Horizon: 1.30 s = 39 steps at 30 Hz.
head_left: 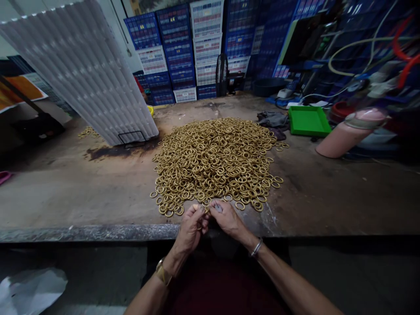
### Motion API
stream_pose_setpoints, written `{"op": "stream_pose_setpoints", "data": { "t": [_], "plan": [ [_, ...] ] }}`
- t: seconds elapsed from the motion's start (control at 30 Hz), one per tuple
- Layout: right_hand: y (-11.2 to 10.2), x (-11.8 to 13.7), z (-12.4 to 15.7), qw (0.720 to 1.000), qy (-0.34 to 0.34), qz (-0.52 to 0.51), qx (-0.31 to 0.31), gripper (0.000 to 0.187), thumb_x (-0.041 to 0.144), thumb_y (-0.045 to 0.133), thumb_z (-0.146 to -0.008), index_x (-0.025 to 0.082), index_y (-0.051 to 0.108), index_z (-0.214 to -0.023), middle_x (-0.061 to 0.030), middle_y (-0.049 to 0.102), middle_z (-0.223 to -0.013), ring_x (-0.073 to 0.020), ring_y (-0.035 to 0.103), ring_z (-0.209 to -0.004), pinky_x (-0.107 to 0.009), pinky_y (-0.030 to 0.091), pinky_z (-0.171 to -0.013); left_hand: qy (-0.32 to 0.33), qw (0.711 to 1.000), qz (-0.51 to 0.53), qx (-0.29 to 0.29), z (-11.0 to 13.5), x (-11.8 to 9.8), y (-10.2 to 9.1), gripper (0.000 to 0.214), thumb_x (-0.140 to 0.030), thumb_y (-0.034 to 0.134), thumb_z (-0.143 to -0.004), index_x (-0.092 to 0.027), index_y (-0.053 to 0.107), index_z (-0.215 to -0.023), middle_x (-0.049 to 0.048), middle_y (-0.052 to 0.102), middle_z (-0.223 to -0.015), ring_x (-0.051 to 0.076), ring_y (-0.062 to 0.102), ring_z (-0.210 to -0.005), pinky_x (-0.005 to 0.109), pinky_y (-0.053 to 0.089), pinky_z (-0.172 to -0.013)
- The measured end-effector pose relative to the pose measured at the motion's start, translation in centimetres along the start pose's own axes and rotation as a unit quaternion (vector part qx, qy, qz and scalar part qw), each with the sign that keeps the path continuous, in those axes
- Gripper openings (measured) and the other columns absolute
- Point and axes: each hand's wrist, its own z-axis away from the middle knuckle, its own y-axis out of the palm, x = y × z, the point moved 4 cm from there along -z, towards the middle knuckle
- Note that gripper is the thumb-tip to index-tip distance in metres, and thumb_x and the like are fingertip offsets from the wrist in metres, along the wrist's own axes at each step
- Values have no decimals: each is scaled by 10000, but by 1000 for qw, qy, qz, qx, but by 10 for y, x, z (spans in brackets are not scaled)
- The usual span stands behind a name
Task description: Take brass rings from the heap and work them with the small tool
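Note:
A large heap of brass rings [215, 159] covers the middle of the worn workbench [75, 192]. My left hand [192, 227] and my right hand [226, 218] meet at the bench's near edge, just below the heap. The left hand's fingers are curled around brass rings, one showing at its fingertips. In a pinch, the right hand grips a small grey object I cannot make out, touching the left fingertips. A watch sits on my left wrist, a metal bangle on my right.
A tall white corrugated stack [88, 70] leans at the back left. A green tray [308, 121], a dark cloth [272, 119] and a pink cylinder [348, 133] lie at the right. Blue and white crates [193, 48] line the back. Cables and hoses [377, 48] hang at right.

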Motion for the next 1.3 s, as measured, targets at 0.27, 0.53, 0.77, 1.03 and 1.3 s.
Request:
{"op": "stream_pose_setpoints", "data": {
  "t": [0.27,0.53,0.77,1.03,1.3],
  "plan": [
    [-4,7,8,969,-146,198,-35,156,263,435,-818,177,547,-749,-5,536,-623,-116,449,-566,-217,314,-557,-18,999,-28,11,-1,6,-4,326,-402,654,-693,-178,485,-858,-65,474,-616,33,404,-414,139,276,-360],
    [0,-3,3,999,34,-14,-29,225,361,445,-798,185,499,-669,47,433,-505,-80,372,-452,-188,307,-441,81,976,-199,-39,1,-1,-5,273,-448,557,-765,-177,528,-790,-71,428,-509,47,358,-386,156,293,-374],
    [10,-10,6,963,146,-225,32,309,484,491,-752,191,424,-679,80,406,-499,-39,301,-368,-159,231,-337,133,961,-240,-31,2,-4,-1,245,-404,567,-767,-172,598,-841,-23,537,-607,62,407,-447,168,322,-406],
    [9,-13,4,972,122,-202,13,257,418,526,-736,179,457,-670,69,423,-499,-48,338,-395,-168,264,-357,17,992,-126,29,4,4,3,323,-481,563,-752,-173,506,-830,-45,474,-616,40,386,-415,144,302,-359],
    [4,-15,3,964,131,-231,-3,255,432,515,-714,181,481,-682,61,446,-514,-57,334,-380,-188,251,-358,31,993,-112,24,3,5,4,323,-480,579,-737,-182,475,-807,-56,487,-601,37,400,-402,148,327,-374]
  ]
}}
